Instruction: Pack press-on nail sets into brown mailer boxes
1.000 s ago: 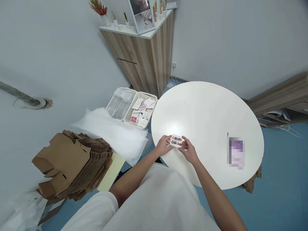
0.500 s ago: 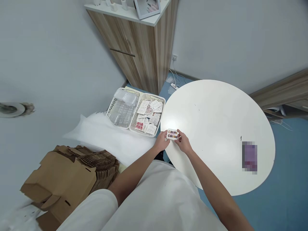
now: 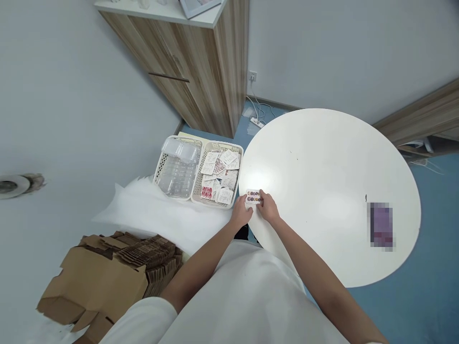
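Between my two hands is a small white card of press-on nails [image 3: 253,196], its two rows of glossy purple and orange ovals facing up. My left hand [image 3: 241,212] pinches its left edge. The right edge is gripped by the fingers of my right hand [image 3: 268,208]. Both hands are at the near left edge of the white oval table [image 3: 322,162]. Just left of them, a white basket [image 3: 232,206] holds several similar nail cards, some with printed text up and one with red nails showing.
A second white basket [image 3: 156,173] contains clear plastic boxes. White sheet material [image 3: 158,212] lies in front of the baskets. Flattened brown cardboard boxes [image 3: 103,277] are stacked at lower left. A pixelated purple item [image 3: 381,225] rests on the table's right. Behind stands a wooden cabinet [image 3: 201,62].
The camera view has shifted a little. Both hands still hold the nail card, which now appears slightly higher and further left, lying more level.
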### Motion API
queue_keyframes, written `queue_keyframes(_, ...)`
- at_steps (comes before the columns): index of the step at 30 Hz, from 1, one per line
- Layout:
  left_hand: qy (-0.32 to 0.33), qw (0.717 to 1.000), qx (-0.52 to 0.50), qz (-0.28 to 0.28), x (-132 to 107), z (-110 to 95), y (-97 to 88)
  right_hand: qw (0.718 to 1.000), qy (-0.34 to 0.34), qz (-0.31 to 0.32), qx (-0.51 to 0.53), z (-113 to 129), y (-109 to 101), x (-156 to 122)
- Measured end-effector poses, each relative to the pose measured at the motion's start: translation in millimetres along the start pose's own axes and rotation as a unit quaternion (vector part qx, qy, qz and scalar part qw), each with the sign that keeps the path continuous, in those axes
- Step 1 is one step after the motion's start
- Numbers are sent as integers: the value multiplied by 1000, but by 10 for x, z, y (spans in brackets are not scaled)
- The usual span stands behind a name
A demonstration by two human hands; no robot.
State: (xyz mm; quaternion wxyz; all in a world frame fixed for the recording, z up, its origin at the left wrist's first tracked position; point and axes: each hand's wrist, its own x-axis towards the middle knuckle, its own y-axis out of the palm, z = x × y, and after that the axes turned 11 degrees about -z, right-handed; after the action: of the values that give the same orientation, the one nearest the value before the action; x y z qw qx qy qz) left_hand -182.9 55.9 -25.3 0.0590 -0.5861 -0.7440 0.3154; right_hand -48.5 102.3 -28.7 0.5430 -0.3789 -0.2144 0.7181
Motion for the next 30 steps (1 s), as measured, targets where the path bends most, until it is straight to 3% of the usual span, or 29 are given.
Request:
queue_keyframes(7,-37,999,-15,-1,-23,0,-40,990,61,-45,117,-34,-13,-159)
queue_keyframes(11,-66,997,-30,0,-30,50,-34,961,121,-60,242,-26,32,-238)
queue_keyframes(15,-55,998,-26,10,-25,60,-9,935,153,-68,314,14,80,-239)
queue_keyframes(30,-34,998,-46,26,75,-108,-14,925,158,-104,329,6,36,-142)
